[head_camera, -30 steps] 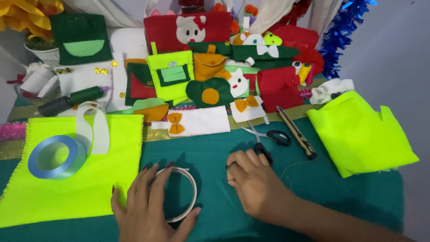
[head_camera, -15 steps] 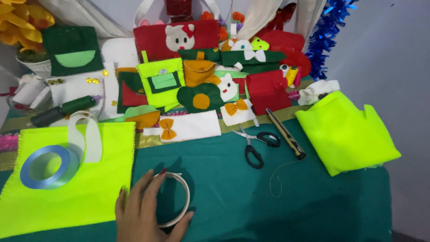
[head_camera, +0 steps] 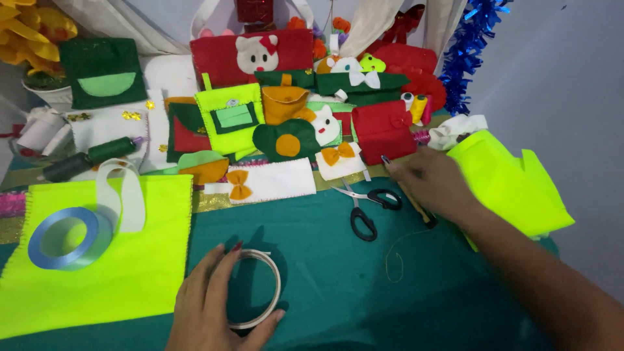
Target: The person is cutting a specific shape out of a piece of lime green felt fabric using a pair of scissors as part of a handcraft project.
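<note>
A: Where does the white coil of ribbon [head_camera: 257, 289] lie?

B: It lies flat on the dark green felt table cover [head_camera: 338, 279], near the front edge, just right of the neon yellow felt bag [head_camera: 104, 260]. The left hand [head_camera: 218, 305] rests on it: the fingers [head_camera: 224, 270] curve over the left side of the ring and the thumb [head_camera: 266, 325] touches its lower rim, so the hand holds the coil down in a loose, half-closed grasp.

A: And the right hand [head_camera: 432, 182]?

B: It reaches out over the table toward the back, past the black-handled scissors [head_camera: 364, 208]. A thin stick-like tool [head_camera: 419, 208] shows beneath it. The hand is blurred, so whether the fingers actually pinch that tool cannot be told; they look gently bent rather than spread.

A: What sits around them?

B: A loose curl of thin thread [head_camera: 393, 260] lies on the cover between the coil and the right forearm. A roll of blue tape [head_camera: 65, 237] rests on the yellow bag, beside its white handle [head_camera: 123, 195]. A second piece of neon yellow felt [head_camera: 513, 182] lies at the right edge. Behind the scissors stands a crowd of small felt pouches, among them a white one with an orange bow [head_camera: 270, 182] and a red one [head_camera: 383, 130].
</note>
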